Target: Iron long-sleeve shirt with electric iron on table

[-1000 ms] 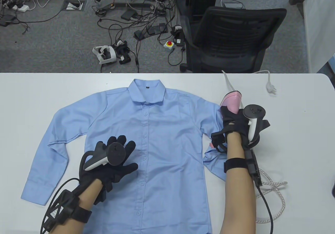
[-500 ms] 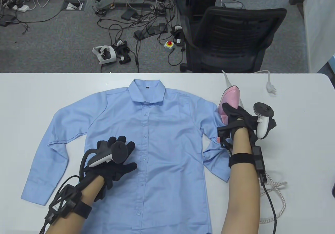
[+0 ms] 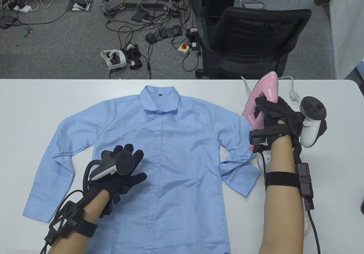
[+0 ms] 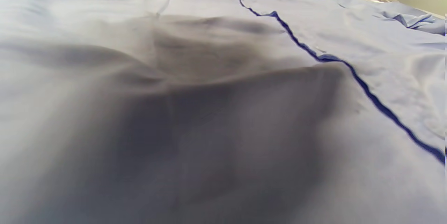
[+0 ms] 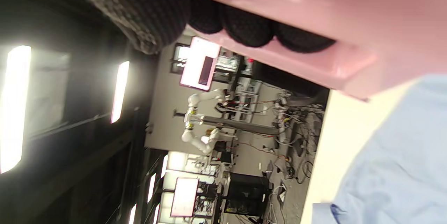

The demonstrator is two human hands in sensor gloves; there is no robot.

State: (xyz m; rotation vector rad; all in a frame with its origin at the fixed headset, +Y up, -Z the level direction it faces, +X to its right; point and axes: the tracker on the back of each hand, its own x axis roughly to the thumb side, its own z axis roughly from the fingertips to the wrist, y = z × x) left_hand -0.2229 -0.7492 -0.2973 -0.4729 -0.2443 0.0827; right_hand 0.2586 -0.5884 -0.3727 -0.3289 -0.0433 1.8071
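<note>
A light blue long-sleeve shirt [image 3: 170, 140] lies buttoned and face up on the white table [image 3: 34, 100]; its right sleeve is folded back near the cuff. My left hand [image 3: 125, 166] rests flat with spread fingers on the shirt's front, left of the button line. The left wrist view shows only close shirt fabric [image 4: 314, 25]. My right hand [image 3: 273, 114] grips the handle of the pink iron [image 3: 263, 95], held tilted in the air beside the shirt's right sleeve. The right wrist view shows my fingertips [image 5: 244, 25] curled round the pink iron [image 5: 331, 18].
The iron's braided cord [image 3: 305, 228] trails along the table's right side, and its white plug [image 3: 294, 95] lies near the far edge. A black office chair [image 3: 250, 41] stands behind the table, with cables and a headset [image 3: 113, 58] on the floor.
My right hand has lifted the iron off the sleeve and carried it up and to the right, tilting it. My left hand has slid slightly toward me on the shirt.
</note>
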